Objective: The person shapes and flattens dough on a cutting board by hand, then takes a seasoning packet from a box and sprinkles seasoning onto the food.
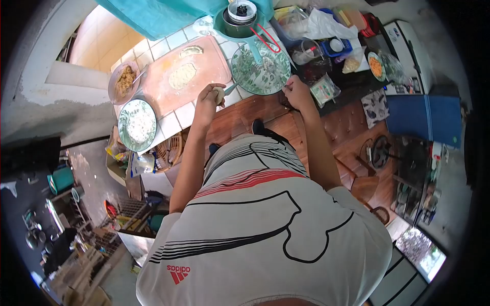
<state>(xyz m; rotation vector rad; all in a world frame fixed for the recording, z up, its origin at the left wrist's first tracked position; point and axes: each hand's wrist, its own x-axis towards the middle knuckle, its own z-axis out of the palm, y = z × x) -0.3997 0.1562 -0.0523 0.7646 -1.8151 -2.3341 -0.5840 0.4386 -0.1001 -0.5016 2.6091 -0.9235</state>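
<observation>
My left hand [210,99] is closed around a small pale dough piece [218,95], just below the pink board's lower right corner. A flat dough round [182,76] and a folded dough piece [191,51] lie on the floured pink board [158,84]. My right hand [297,93] has its fingers pressed together at the lower right rim of a large green patterned plate [261,68]; what they hold, if anything, is too small to make out. A light green utensil [255,53] rests in that plate.
A bowl of brown filling [125,82] with a spoon stands left of the board, above a plate of white flour [137,125]. Pots [240,19] stand behind the green plate. Bags and containers [326,41] crowd the right side, near a plate of orange food [376,67].
</observation>
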